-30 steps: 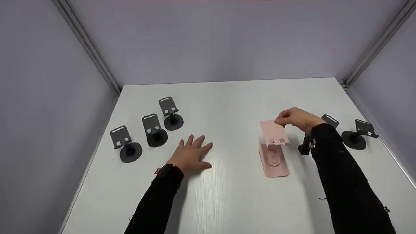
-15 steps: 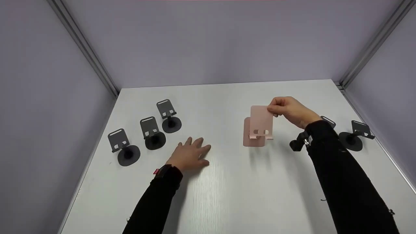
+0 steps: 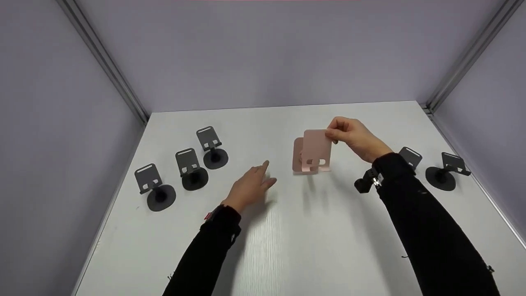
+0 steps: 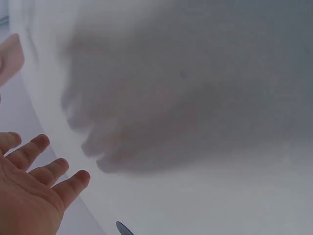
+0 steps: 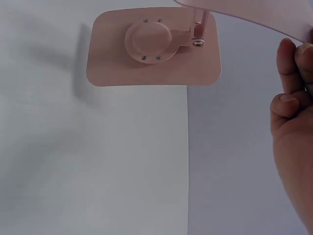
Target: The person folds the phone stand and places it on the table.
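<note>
A pink phone stand (image 3: pixel 316 150) hangs over the table, its upper plate pinched at the top right corner by my right hand (image 3: pixel 355 137). In the right wrist view its rectangular base (image 5: pixel 110 49) shows a round pivot and a hinged arm, with the curled fingers (image 5: pixel 288 105) of the right hand at the plate's edge. My left hand (image 3: pixel 250 187) is held over the table to the left of the stand, holding nothing. The left wrist view shows its fingers (image 4: pixel 73 186) extended and spread, and a corner of the pink stand (image 4: pixel 11 56) beyond.
Three dark grey phone stands with round bases, a front one (image 3: pixel 161 198), a middle one (image 3: pixel 194 179) and a back one (image 3: pixel 215 158), stand on the left. At the right are two more grey stands, one (image 3: pixel 440 179) near the edge, another (image 3: pixel 411 157) partly behind the right sleeve.
The right hand has lifted the pink stand off the table and carried it left and toward the back. The left hand has risen from the table and moved slightly right.
</note>
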A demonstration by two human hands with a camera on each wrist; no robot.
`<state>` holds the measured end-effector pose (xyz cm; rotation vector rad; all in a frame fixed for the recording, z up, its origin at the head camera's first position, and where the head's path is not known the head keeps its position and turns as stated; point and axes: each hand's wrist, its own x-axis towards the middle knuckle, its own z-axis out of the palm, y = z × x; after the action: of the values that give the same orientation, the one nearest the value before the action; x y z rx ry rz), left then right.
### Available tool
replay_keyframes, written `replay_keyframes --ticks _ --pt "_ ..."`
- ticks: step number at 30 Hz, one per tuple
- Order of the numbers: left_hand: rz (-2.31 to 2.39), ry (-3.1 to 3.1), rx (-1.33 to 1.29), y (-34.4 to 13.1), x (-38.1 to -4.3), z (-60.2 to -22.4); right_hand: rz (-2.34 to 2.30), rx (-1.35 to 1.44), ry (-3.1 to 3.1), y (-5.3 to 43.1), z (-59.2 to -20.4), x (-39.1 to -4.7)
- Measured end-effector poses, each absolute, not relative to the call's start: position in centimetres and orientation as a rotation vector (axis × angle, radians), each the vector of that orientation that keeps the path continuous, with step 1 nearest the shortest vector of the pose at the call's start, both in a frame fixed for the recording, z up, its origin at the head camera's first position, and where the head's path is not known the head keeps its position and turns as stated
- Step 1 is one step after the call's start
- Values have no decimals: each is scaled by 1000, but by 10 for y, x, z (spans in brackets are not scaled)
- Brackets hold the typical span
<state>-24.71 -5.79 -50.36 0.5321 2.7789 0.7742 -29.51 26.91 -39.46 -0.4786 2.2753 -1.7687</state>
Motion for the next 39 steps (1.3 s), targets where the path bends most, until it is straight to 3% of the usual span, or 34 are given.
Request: replay_keyframes --ticks 5,17,39 --pt "1156 2617 438 -44 -255 -499 -1755 -541 2278 253 -394 -293" --pt "1462 2427 363 -36 -260 -497 -1735 -636 2249 227 -394 -289" --pt "1628 2492 340 -43 -260 -499 -1766 -731 2193 207 -396 -287"
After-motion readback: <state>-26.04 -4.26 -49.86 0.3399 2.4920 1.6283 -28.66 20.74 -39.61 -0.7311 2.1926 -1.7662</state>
